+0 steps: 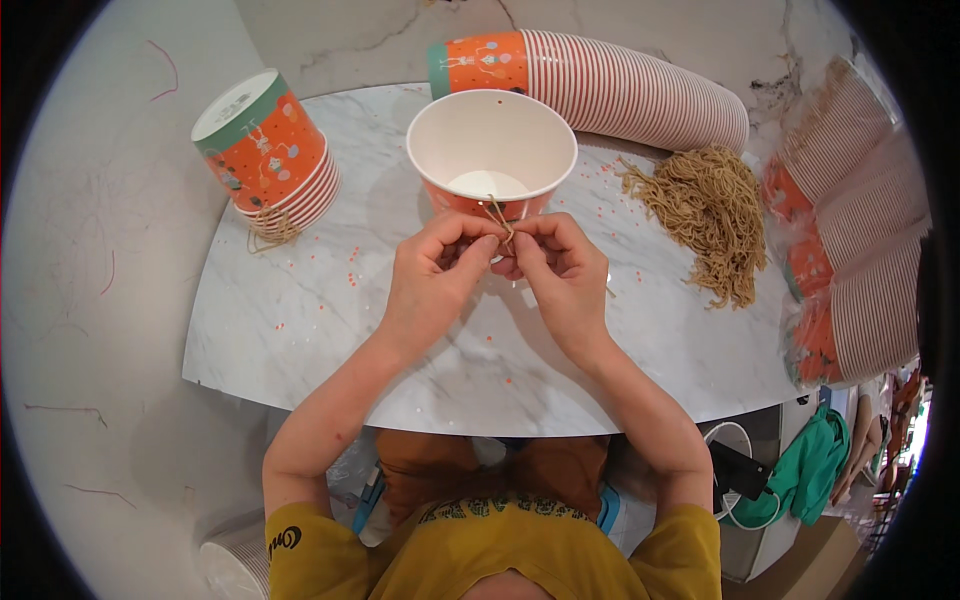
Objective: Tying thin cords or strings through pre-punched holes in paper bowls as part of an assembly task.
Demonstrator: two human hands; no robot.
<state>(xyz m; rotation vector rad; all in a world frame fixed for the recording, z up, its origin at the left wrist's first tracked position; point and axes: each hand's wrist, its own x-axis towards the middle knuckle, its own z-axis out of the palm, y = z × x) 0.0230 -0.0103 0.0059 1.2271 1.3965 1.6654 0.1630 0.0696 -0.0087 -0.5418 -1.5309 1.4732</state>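
A paper bucket [492, 150], white inside and orange outside, stands upright at the middle of the table. Just in front of its near wall, my left hand [436, 272] and my right hand [562, 268] meet with thumbs and fingertips pinched together. Between them they grip a short tan string [499, 218], whose loose ends stick up against the bucket's rim. The fingers cover how the string runs at the bucket wall. To the right lies a heap of tan strings [712, 215].
An upside-down stack of orange buckets [265, 150] stands at the left, string showing near its base. A long nested row of buckets [630, 90] lies along the back. Plastic-wrapped bucket stacks [860, 230] crowd the right side. Small orange dots are scattered over the marbled tabletop [300, 350].
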